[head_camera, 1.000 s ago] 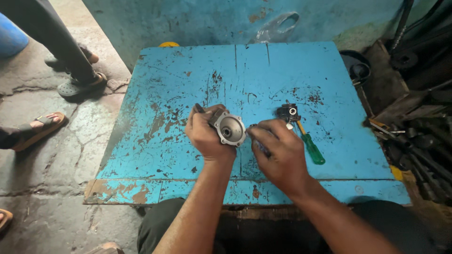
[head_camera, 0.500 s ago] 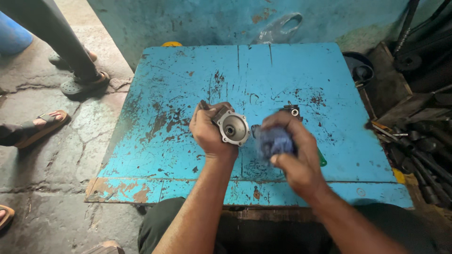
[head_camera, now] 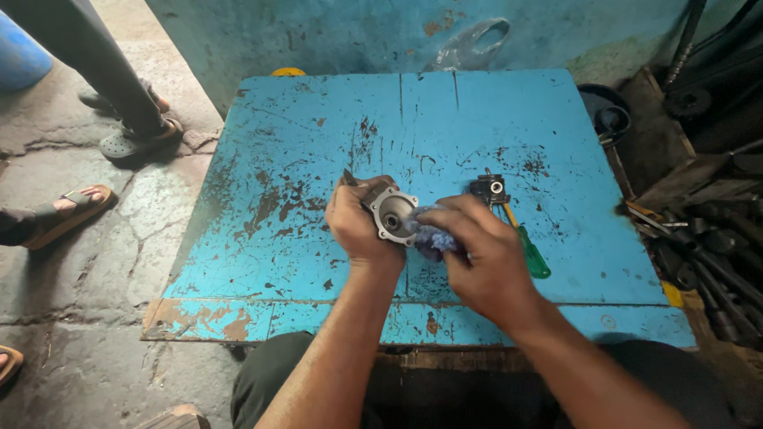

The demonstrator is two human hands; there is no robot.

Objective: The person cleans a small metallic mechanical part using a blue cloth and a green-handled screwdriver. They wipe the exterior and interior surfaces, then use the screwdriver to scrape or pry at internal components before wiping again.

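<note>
Head view. The left hand (head_camera: 362,226) is closed around a grey metal housing (head_camera: 390,214), held just above the blue table (head_camera: 302,143) near its front middle. The housing's flanged round opening faces up and toward the right hand; its rear body is hidden inside the palm, and only a dark stub shows above the knuckles. The right hand (head_camera: 485,258) has its fingers curled tight on a bluish cloth (head_camera: 433,237), pressed against the rim of the opening. Most of the cloth is covered by the fingers, so its full extent cannot be made out.

Just beyond the right hand, a small dark metal part (head_camera: 490,189) lies on the table, touching or overlapping a screwdriver (head_camera: 527,248) with a green handle; its shaft is partly behind the hand.

The table's front edge, chipped and rusty, runs just under both forearms. Bare surface lies to the left and at the far side. Dark metal rods and scrap (head_camera: 707,230) crowd the right edge, cut off by the frame. Other people's sandalled feet (head_camera: 131,143) stand on the cracked floor at left.
</note>
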